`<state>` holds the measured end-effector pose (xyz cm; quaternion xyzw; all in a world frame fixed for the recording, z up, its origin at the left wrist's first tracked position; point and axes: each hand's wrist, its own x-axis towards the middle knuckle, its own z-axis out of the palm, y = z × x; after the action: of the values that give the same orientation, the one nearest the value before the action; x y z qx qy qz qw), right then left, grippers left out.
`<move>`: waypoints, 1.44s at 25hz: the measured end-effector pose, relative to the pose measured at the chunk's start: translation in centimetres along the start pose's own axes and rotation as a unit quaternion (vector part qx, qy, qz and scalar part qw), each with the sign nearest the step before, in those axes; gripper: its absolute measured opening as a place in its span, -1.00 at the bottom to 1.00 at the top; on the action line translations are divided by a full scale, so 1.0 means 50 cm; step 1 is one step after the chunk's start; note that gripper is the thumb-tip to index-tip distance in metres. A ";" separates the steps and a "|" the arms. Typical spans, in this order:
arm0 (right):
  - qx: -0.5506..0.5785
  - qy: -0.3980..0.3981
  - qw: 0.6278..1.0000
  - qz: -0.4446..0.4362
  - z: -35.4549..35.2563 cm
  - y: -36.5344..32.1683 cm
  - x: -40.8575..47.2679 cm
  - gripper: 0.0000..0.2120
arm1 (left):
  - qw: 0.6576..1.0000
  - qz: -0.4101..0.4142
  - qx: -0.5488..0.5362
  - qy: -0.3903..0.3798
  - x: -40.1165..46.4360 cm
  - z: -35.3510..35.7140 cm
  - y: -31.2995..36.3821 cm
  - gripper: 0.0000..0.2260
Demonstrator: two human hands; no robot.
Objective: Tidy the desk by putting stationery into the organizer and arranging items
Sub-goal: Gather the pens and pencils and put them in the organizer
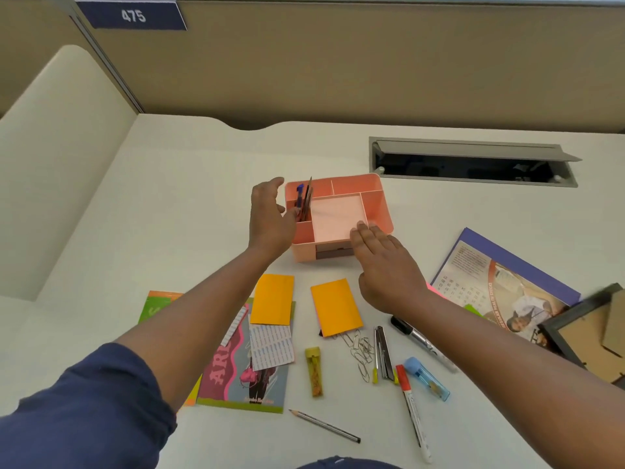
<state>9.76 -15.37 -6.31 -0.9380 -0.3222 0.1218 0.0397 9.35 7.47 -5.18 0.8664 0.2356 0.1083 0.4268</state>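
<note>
White desk (189,211) with a recessed cable tray (473,164) at the rear. Resting on it: pink organizer (375,198); two orange note pads (272,298) (335,307); loose paper clips (360,353); stapler (385,353); pencil (324,425); two markers (one black-capped (422,343), one red-capped (413,414)); brochure (500,286); picture frame (588,330).

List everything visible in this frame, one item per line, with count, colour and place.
organizer: 1, pink, desk centre
pens: several, left compartment
sticky pads: 2, orange, before organizer
paper clips: pile, silver
stapler: 1, silver, by clips
markers: 2, front right
pencil: 1, grey, front
lead case: 1, blue
tube: 1, yellow
booklets: several, left
calendar: 1, right
frame: 1, black, right edge
left hand: open, at organizer
right hand: open, flat, organizer front
</note>
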 end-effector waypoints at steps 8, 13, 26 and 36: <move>0.007 -0.003 1.000 0.002 -0.002 0.003 0.001 -0.33 | 0.957 0.056 0.214 -0.189 -0.214 -0.002 -0.046 -0.85; 0.014 -0.012 1.000 0.006 -0.010 -0.001 -0.001 -0.32 | 0.887 0.018 0.348 -0.303 -0.295 0.016 -0.057 -0.67; 0.017 -0.022 1.000 0.007 -0.017 -0.003 -0.002 -0.31 | 0.899 -0.012 0.298 -0.321 -0.324 0.027 -0.049 -0.75; 0.018 -0.021 1.000 0.003 -0.020 -0.001 -0.001 -0.29 | 0.997 0.072 0.006 0.006 -0.096 -0.116 0.086 -0.76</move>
<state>9.95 -15.37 -5.32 -0.9352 -0.3182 0.1475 0.0494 4.31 6.81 1.84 0.8829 0.1764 0.1426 0.4111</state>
